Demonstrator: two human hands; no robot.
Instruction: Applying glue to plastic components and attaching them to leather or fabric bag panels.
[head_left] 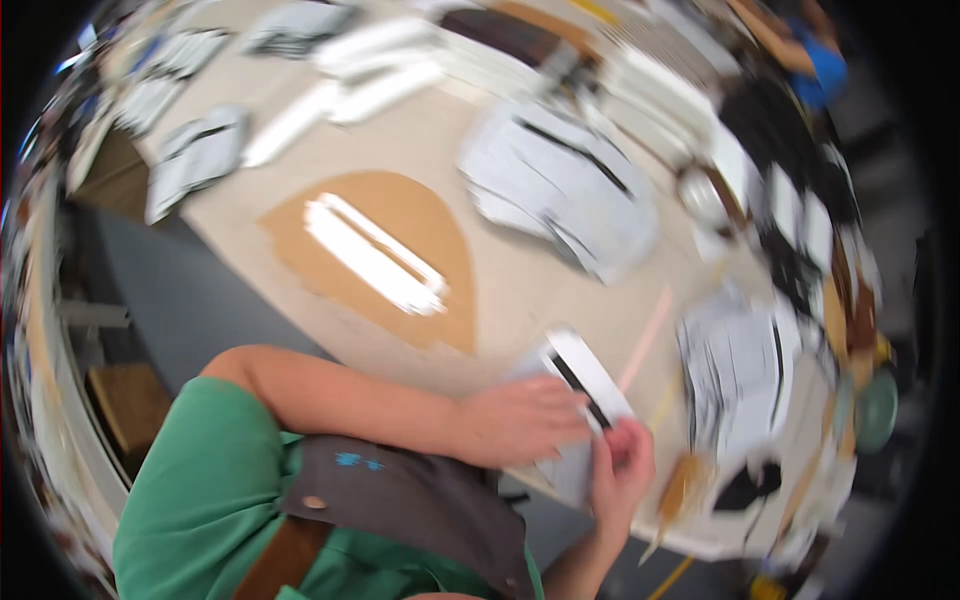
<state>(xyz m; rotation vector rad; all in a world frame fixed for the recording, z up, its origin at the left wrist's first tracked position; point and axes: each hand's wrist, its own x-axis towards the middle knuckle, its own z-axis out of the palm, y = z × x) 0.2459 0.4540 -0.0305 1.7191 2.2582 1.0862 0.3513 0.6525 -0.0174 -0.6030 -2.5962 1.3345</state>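
Observation:
Near the front edge of the table, a light grey fabric-like piece [572, 475] lies under my hands, with a white strip [588, 368] and a narrow black strip [572, 372] across it. My left hand [530, 420] rests flat on the piece, fingers stretched out over the black strip. At the near end of the white strip my right hand [622, 462] pinches with thumb and fingers; motion blur softens its fingertips. Left of them sits a tan rounded sheet [440, 230] bearing white strips [370, 255].
Stacks of grey cut pieces with black strips stand ahead [560, 190] and to the right [735, 370]. White rolls or folded strips [385, 75] lie at the back. An orange-handled brush-like tool [685, 485] is near the right front edge. A person in blue [822, 70] is at far right.

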